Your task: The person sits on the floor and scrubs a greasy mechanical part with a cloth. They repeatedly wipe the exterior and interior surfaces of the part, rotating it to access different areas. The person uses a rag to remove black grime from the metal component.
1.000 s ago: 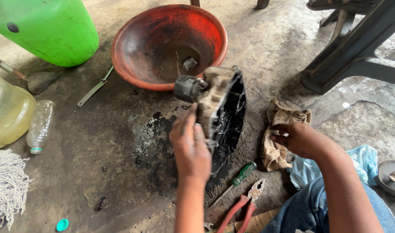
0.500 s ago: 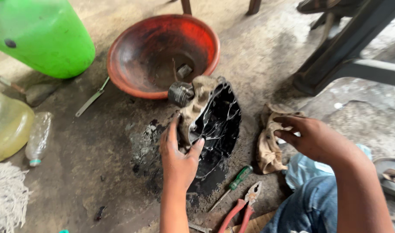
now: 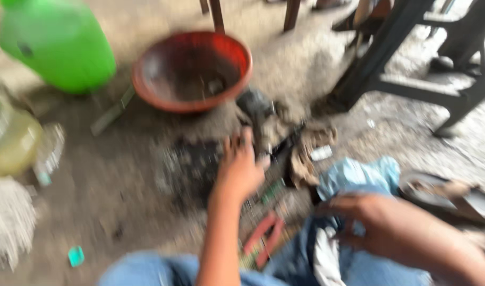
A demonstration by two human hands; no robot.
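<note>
The view is badly blurred, so fine detail is lost. The left hand (image 3: 241,168) reaches out over the oily ground, its fingers curled around the near edge of a dark, greasy metal engine part (image 3: 263,124) that stands on the ground just beyond it; the grip looks closed on the part, though the blur hides exactly how the fingertips sit. That part is in the middle of the scene, just near and to the right of a wide red basin (image 3: 192,71), whose rim it almost touches. The right hand (image 3: 367,214) hangs low on the near right, over the person's blue-trousered knee, well apart from the part; its fingers seem loosely bent, but I cannot tell whether they hold anything. Between the two hands lies a crumpled brown rag (image 3: 306,153), with a light blue cloth (image 3: 359,175) just right of it. A pair of red-handled pliers (image 3: 263,238) lies on the ground near the left forearm. On the far left stands a bright green plastic container (image 3: 54,45), and below it a yellowish jug (image 3: 9,140) at the left edge. Dark table legs (image 3: 390,58) stand at the far right.
</note>
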